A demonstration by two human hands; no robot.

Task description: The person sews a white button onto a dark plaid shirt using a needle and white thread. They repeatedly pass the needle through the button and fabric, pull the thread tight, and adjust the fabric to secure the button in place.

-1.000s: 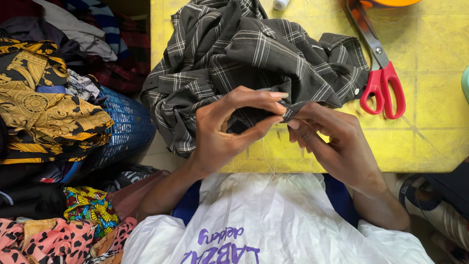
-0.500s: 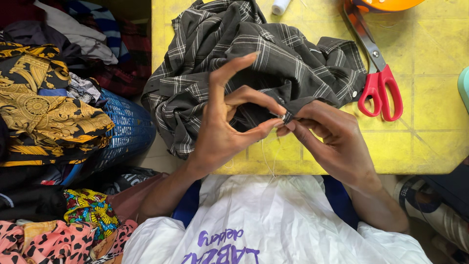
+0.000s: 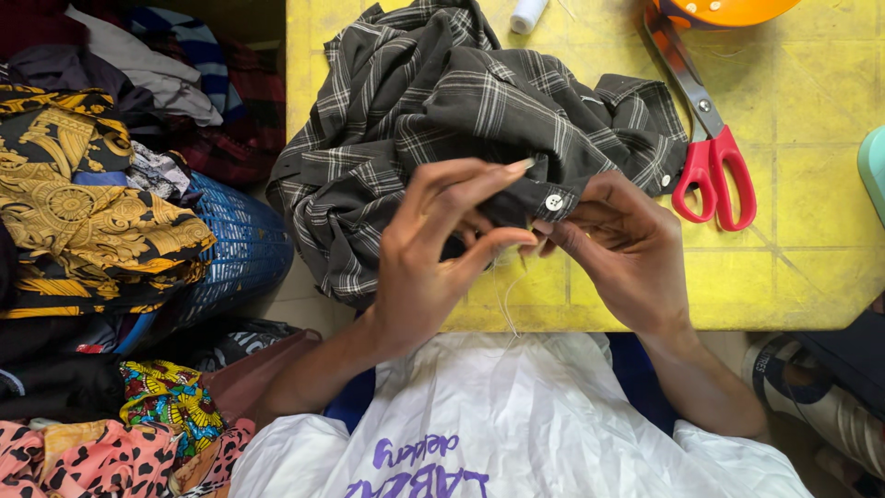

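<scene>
Red-handled scissors (image 3: 705, 152) on yellow table (image 3: 811, 240); white thread spool (image 3: 529, 14); blue basket (image 3: 235, 254) under patterned fabrics (image 3: 83, 221)

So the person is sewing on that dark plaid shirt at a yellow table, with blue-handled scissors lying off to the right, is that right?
Nearly. The head view shows the scissors have red handles, not blue. The rest holds: both hands, left hand and right hand, work at the dark plaid shirt near a white button on the yellow table, scissors to the right.
</scene>
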